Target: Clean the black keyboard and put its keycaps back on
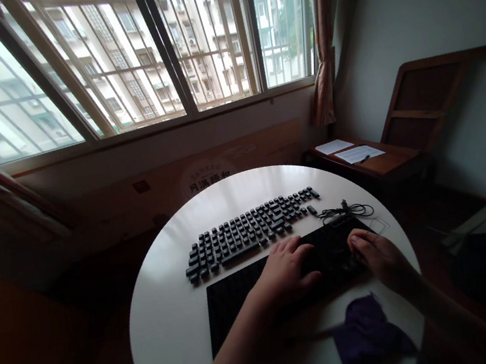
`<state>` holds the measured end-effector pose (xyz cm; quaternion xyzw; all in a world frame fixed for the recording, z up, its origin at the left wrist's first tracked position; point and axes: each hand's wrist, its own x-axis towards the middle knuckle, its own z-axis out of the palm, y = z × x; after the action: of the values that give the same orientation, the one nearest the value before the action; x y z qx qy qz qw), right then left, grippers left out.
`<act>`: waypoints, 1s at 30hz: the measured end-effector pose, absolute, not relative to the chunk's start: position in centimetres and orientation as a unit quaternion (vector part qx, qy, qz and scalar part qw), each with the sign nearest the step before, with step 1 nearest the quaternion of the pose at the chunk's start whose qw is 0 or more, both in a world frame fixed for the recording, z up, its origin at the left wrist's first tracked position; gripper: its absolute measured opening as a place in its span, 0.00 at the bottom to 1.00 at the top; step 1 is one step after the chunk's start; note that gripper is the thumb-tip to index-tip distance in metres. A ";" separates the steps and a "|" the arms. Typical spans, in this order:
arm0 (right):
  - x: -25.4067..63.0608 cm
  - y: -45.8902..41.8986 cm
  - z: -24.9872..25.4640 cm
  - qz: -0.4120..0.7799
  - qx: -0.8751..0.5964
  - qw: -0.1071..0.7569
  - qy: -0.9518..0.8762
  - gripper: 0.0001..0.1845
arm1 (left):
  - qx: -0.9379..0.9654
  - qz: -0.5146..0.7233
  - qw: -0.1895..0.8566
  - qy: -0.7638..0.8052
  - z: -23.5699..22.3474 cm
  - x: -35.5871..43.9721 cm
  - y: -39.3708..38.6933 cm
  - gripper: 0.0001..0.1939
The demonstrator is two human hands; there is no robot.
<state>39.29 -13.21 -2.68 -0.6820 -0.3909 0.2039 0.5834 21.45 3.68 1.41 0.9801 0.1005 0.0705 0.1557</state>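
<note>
On my feed, a barred window [170, 49] stands behind the round white tabletop [168, 326]. The black keyboard base [229, 300] lies on it, with rows of loose black keycaps [249, 228] behind. Nearer me sits a purple cloth [368, 334]. The left hand [286, 266] lies over the base, fingers spread; the right hand [382, 258], at its right end, has thumb and fingers together, though I can't tell on what. A bundled black cable [345, 210] lies just behind.

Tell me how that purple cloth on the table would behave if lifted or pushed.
The purple cloth looks floppy: its crumpled folds suggest it would sag when lifted. Pushed across the smooth-looking white table, it would probably bunch up, since it lies loose and rumpled.
</note>
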 end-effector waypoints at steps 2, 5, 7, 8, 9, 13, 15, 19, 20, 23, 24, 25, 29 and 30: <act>39.3 -13.1 -2.9 0.188 -0.694 0.568 -0.401 0.19 | 0.980 0.067 0.156 0.102 1.5 21.5 3.7 0.32; 39.3 -12.7 -2.5 0.182 -0.705 0.548 -0.412 0.20 | 0.979 0.068 0.161 0.104 1.7 21.5 3.6 0.32; 39.3 -12.4 -2.1 0.185 -0.707 0.544 -0.412 0.19 | 0.979 0.067 0.164 0.103 1.8 21.5 3.5 0.31; 39.3 -12.3 -1.9 0.186 -0.708 0.542 -0.412 0.19 | 0.979 0.067 0.165 0.103 1.9 21.5 3.5 0.31; 39.3 -12.2 -1.7 0.185 -0.710 0.539 -0.414 0.19 | 0.978 0.067 0.166 0.103 1.9 21.5 3.5 0.31; 39.0 -12.3 -1.1 0.156 -0.733 0.493 -0.441 0.19 | 0.978 0.067 0.169 0.104 1.9 21.6 3.5 0.31; 38.6 -12.7 -1.2 0.126 -0.753 0.445 -0.469 0.19 | 0.978 0.068 0.168 0.103 1.8 21.6 3.6 0.31; 38.3 -13.9 -2.4 0.018 -0.749 0.442 -0.493 0.20 | 0.979 0.067 0.165 0.104 1.7 21.5 3.6 0.31; 38.4 -14.2 -2.7 -0.002 -0.739 0.448 -0.503 0.20 | 0.979 0.066 0.165 0.104 1.7 21.5 3.6 0.31; 38.6 -14.6 -3.5 -0.011 -0.714 0.445 -0.540 0.18 | 0.978 0.065 0.166 0.106 1.8 21.6 3.5 0.31; 38.7 -14.7 -3.6 -0.007 -0.710 0.449 -0.542 0.17 | 0.978 0.065 0.166 0.106 1.9 21.6 3.5 0.31; 38.7 -14.6 -3.6 -0.004 -0.709 0.455 -0.539 0.17 | 0.978 0.064 0.166 0.106 1.9 21.6 3.5 0.31; 38.6 -14.2 -3.1 0.045 -0.712 0.506 -0.484 0.19 | 0.978 0.063 0.167 0.106 1.8 21.6 3.6 0.31; 38.5 -14.1 -2.9 0.073 -0.708 0.518 -0.474 0.20 | 0.978 0.064 0.168 0.105 1.8 21.6 3.6 0.31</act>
<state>38.51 -14.11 -2.89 -0.7084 -0.4736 0.0732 0.5182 21.61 3.62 1.77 0.9781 0.1054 0.0637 0.1678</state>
